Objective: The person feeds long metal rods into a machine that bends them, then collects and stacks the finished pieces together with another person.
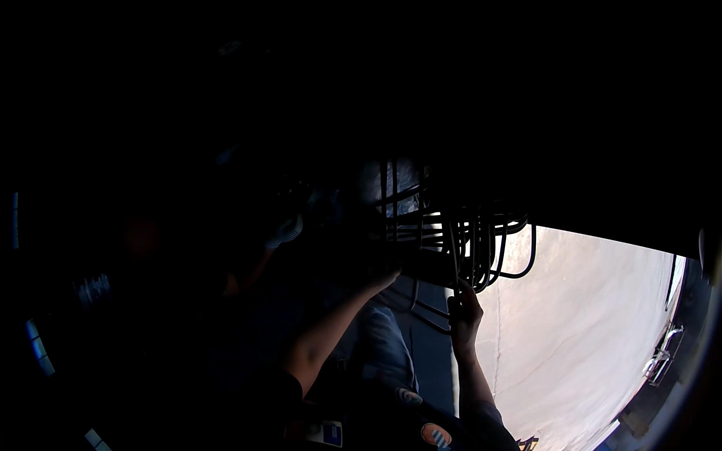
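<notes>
Head view: below the black looped-cable bundle (pixel 481 255), the bare right hand (pixel 465 312) pinches one strand (pixel 456 263); leftward, the bare left hand's (pixel 386 281) grip is indiscernible; handling seems unfinished.

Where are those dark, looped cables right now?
In the head view, the dark, looped cables are slightly right of center, just above the right hand and partly against the bright, pale surface.
</notes>
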Available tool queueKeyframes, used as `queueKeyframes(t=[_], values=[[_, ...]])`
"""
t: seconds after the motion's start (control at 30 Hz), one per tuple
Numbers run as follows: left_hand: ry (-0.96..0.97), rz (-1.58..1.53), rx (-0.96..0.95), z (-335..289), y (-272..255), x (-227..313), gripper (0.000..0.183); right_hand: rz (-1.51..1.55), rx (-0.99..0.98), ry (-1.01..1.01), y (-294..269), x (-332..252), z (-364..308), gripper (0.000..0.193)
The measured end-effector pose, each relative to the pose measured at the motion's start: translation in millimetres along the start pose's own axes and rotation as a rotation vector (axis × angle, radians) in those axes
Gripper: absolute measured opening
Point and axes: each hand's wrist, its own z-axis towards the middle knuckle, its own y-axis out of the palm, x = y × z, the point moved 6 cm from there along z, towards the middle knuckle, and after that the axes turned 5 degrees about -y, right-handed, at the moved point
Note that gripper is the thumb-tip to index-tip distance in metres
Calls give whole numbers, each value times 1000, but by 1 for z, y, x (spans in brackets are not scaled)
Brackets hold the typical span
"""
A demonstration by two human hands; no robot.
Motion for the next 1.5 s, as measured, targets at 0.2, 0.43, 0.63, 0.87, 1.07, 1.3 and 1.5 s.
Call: queueKeyframes(t=[0.2, 0.43, 0.63, 0.87, 1.07, 1.3, 1.5], values=[[154, 25, 111, -3, -4, -3, 52, 90, -75, 80, -23, -48, -13, 33], [183, 25, 253, -23, -10, 5, 62, 137, -93, 129, -46, -83, -39, 37], [203, 311, 251, -39, -6, 9, 57, 114, -112, 232, -54, -114, -62, 41], [638, 34, 247, -103, -47, 74, 44, 19, -220, 167, -69, -129, -90, 44], [327, -178, 392, -49, -162, -33, 44, -44, -189, -99, -133, -168, -109, 42], [-79, -16, 426, -38, -207, -91, 46, -344, 184, -238, -236, -212, -155, 35], [-52, -240, 363, -28, -173, -66, 45, -655, 411, -269, -269, -236, -176, 33]])
